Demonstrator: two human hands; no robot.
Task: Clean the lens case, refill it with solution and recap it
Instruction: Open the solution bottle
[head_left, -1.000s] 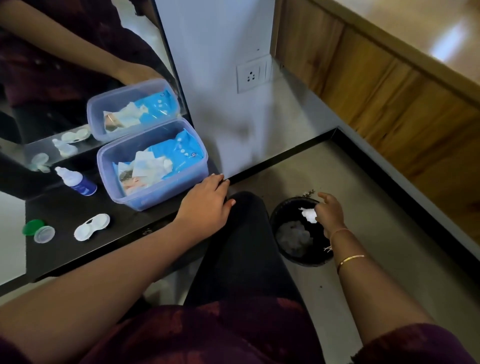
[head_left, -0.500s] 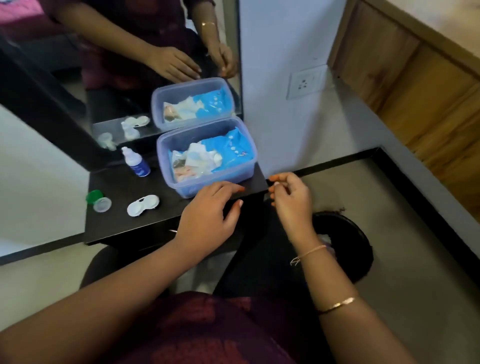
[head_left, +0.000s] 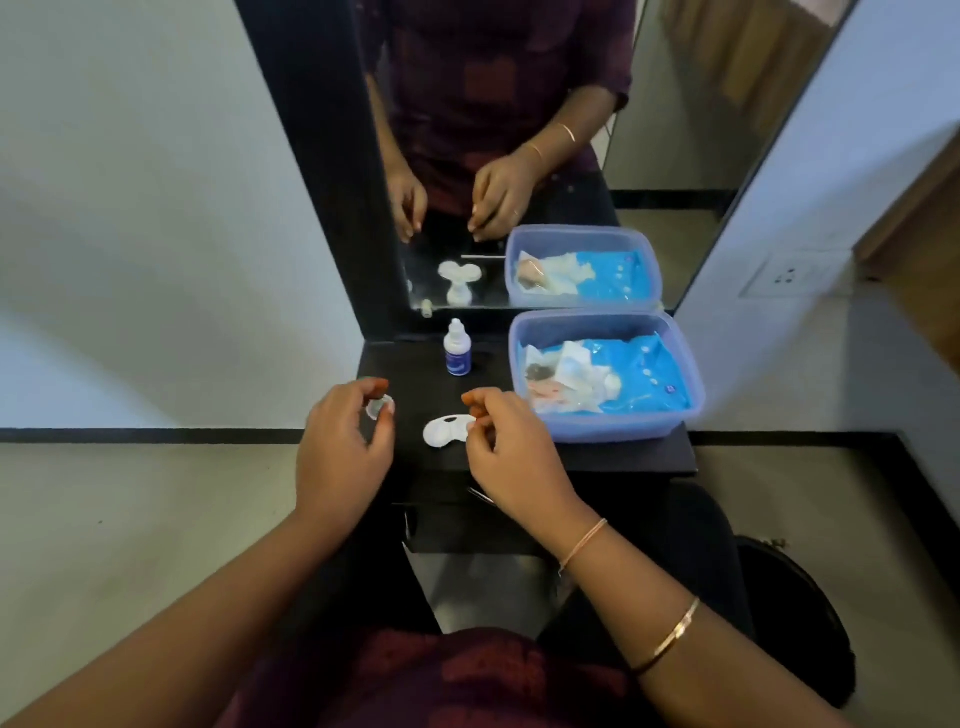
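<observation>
The white lens case (head_left: 440, 431) lies open on the black shelf (head_left: 597, 460). My right hand (head_left: 514, 452) pinches the case's right end between thumb and forefinger and hides that well. To the left, my left hand (head_left: 345, 447) grips a clear round cap (head_left: 377, 407) between thumb and forefinger, just above the shelf's left edge. A small solution bottle (head_left: 457, 349), white with a blue label, stands upright behind the case, near the mirror. The green cap is hidden behind my left fingers.
A blue plastic tub (head_left: 613, 428) holding a blue wipes pack and tissues fills the shelf's right half. A mirror (head_left: 519, 104) backs the shelf. A dark waste bin (head_left: 800, 618) stands on the floor at lower right. A wall socket (head_left: 789, 275) is on the right.
My right hand came up from the bin and moved to the lens case. My left hand shifted from the tub's front to the caps at the left. The view swung left.
</observation>
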